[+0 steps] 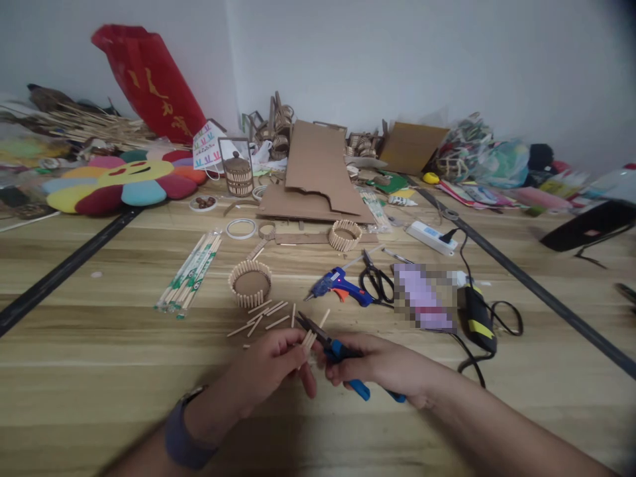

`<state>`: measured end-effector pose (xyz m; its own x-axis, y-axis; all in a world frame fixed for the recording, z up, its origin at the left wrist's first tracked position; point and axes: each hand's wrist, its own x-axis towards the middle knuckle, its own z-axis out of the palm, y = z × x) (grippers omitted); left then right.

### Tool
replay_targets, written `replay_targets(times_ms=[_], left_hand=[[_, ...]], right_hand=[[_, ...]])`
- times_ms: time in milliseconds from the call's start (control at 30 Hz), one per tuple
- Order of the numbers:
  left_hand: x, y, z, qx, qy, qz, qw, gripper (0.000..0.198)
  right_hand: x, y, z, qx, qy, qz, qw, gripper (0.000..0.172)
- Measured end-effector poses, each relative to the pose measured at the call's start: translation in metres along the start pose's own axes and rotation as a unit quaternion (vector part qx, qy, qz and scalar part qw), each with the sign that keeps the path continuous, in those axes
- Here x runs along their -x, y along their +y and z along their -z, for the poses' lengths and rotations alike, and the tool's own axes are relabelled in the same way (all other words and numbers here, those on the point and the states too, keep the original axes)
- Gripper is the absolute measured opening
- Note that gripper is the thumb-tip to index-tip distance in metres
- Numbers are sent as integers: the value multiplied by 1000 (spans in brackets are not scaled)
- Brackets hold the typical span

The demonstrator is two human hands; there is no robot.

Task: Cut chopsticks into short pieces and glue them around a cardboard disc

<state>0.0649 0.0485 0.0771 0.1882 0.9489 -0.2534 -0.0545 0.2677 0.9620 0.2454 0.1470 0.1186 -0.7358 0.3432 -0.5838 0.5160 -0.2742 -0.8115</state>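
Your left hand (278,361)'s pinching sticks (324,318) on the glue gun (340,285)'s near side; your right hand (375,364)'s gripping cutters (338,351), blades crossing them. Bits (278,322) are lying near-left of the gun. One ring (248,302) is looking built left of it, second ring (342,244) behind; can't tell what's left. Scissors (371,267) are crowding its right; desk (74,384) near-left is giving room.

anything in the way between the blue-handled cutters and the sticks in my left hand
Nothing visible stands between them. The right hand holds the blue-handled cutters with the blades right at the sticks in the left hand. The loose sticks lie beyond the left hand, not between.
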Motion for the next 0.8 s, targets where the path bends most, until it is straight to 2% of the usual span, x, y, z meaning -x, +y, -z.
replay_targets(times_ms=[133,600,800], left_hand=[[1,4,-2,22,-2,-1,1000,35],[0,2,0,5,1,1,1000,41],[0,1,0,19,3,7,1000,42]], right_hand=[[-3,-1,-2,6,-4,-6,1000,27],[-8,6,0,33,-20,41,998,19],[-13,13,-2,113,27,64,991,15]])
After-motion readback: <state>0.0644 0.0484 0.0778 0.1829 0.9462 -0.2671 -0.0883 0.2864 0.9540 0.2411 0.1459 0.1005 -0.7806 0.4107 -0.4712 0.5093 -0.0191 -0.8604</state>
